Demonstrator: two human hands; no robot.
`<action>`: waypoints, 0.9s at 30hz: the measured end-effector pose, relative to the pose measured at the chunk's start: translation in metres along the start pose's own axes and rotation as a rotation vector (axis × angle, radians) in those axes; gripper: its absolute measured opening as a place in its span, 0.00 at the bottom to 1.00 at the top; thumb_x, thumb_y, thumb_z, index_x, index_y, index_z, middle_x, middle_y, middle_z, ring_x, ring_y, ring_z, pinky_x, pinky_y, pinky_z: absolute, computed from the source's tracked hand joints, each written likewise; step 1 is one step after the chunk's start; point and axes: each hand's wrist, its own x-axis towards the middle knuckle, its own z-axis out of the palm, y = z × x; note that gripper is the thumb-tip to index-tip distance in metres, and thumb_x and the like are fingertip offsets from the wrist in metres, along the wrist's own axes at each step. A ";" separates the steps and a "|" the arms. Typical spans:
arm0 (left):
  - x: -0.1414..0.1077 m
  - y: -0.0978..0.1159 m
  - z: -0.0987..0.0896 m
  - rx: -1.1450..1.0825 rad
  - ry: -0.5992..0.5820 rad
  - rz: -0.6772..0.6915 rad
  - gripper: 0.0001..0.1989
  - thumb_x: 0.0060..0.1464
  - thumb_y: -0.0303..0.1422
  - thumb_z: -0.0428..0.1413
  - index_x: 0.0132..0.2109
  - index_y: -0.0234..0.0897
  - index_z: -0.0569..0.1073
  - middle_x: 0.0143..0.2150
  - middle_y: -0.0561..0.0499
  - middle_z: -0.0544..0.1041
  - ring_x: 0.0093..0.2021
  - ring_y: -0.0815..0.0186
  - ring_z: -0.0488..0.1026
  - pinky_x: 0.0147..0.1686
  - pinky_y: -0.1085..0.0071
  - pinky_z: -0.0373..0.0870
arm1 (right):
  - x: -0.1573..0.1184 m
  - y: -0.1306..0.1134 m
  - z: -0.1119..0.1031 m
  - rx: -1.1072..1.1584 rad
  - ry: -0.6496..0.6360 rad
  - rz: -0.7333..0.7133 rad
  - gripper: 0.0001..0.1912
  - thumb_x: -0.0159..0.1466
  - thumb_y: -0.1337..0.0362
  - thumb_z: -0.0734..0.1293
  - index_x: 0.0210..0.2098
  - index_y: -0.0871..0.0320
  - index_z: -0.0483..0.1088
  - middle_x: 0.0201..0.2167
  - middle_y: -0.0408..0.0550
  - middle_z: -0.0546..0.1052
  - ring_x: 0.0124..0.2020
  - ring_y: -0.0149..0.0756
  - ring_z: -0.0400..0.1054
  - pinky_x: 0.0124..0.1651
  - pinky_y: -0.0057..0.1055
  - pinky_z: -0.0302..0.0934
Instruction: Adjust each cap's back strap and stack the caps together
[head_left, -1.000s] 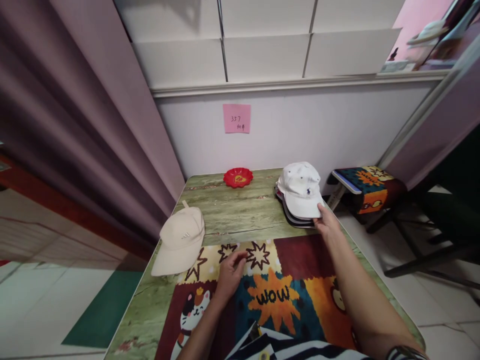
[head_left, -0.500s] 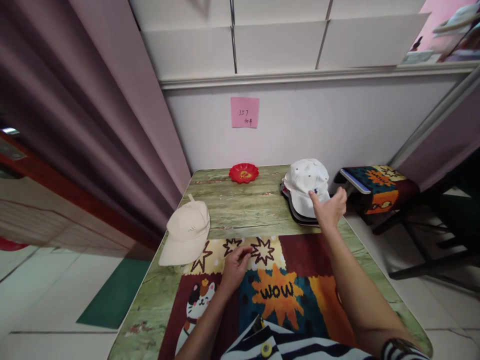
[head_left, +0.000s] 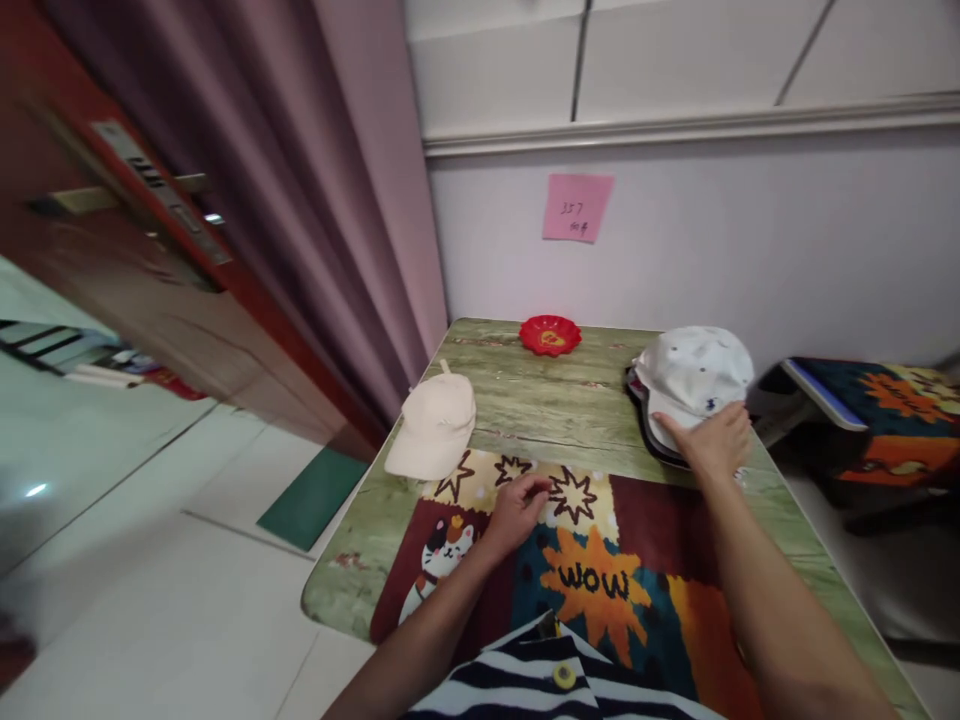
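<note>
A white cap (head_left: pixel 694 365) with a small dark blue emblem lies on top of a stack of darker caps (head_left: pixel 639 405) at the table's right side. My right hand (head_left: pixel 716 440) is closed around the front of its brim, thumb on the left and fingers on the right. What the fingers touch underneath is hidden. My left hand (head_left: pixel 519 512) hovers over or rests on the patterned mat (head_left: pixel 660 520), loosely curled and empty, thumb a little apart from the fingers. Left of it sits a beige cap (head_left: pixel 435 425), brim toward me.
A red scalloped dish (head_left: pixel 550 336) stands at the table's back edge. Behind it is a wall with a pink note (head_left: pixel 577 208). A purple curtain (head_left: pixel 360 200) and a door (head_left: pixel 195 260) border the left. A cloth-covered stool (head_left: pixel 885 410) stands at the right.
My right hand has come down onto the white cap's brim and closed on it. The left hand keeps its place over the mat. The view has turned left.
</note>
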 end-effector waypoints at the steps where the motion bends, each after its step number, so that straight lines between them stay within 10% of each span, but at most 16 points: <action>1: -0.001 0.002 0.000 -0.045 0.020 -0.019 0.09 0.54 0.35 0.58 0.41 0.41 0.80 0.40 0.46 0.83 0.42 0.56 0.79 0.47 0.58 0.75 | -0.001 0.000 -0.001 0.012 0.022 0.008 0.69 0.51 0.35 0.71 0.72 0.75 0.38 0.67 0.84 0.53 0.68 0.73 0.48 0.65 0.65 0.45; 8: 0.018 0.007 -0.066 -0.062 0.442 -0.077 0.14 0.52 0.41 0.62 0.44 0.41 0.78 0.45 0.45 0.80 0.49 0.51 0.75 0.56 0.54 0.70 | -0.056 -0.036 -0.018 0.162 0.163 -0.363 0.52 0.64 0.43 0.64 0.75 0.61 0.38 0.74 0.69 0.46 0.76 0.58 0.34 0.72 0.57 0.30; 13: 0.063 0.014 -0.152 0.336 0.774 -0.141 0.31 0.49 0.39 0.65 0.58 0.37 0.70 0.62 0.40 0.68 0.67 0.49 0.61 0.69 0.56 0.53 | -0.126 -0.080 0.005 0.478 -0.210 -0.530 0.39 0.66 0.48 0.63 0.69 0.62 0.54 0.69 0.67 0.58 0.71 0.55 0.51 0.71 0.55 0.46; 19: 0.092 0.009 -0.176 0.652 0.528 -0.531 0.63 0.35 0.57 0.69 0.73 0.42 0.49 0.74 0.32 0.50 0.73 0.37 0.46 0.67 0.41 0.49 | -0.169 -0.090 0.041 0.611 -0.392 -0.397 0.35 0.63 0.49 0.63 0.62 0.66 0.62 0.64 0.68 0.65 0.68 0.53 0.56 0.69 0.53 0.51; 27: 0.102 -0.019 -0.163 0.787 0.510 -0.533 0.61 0.34 0.51 0.71 0.71 0.43 0.52 0.72 0.33 0.56 0.69 0.36 0.55 0.62 0.39 0.56 | -0.170 -0.085 0.044 0.563 -0.376 -0.418 0.29 0.64 0.54 0.62 0.60 0.63 0.64 0.60 0.64 0.70 0.62 0.50 0.62 0.66 0.51 0.56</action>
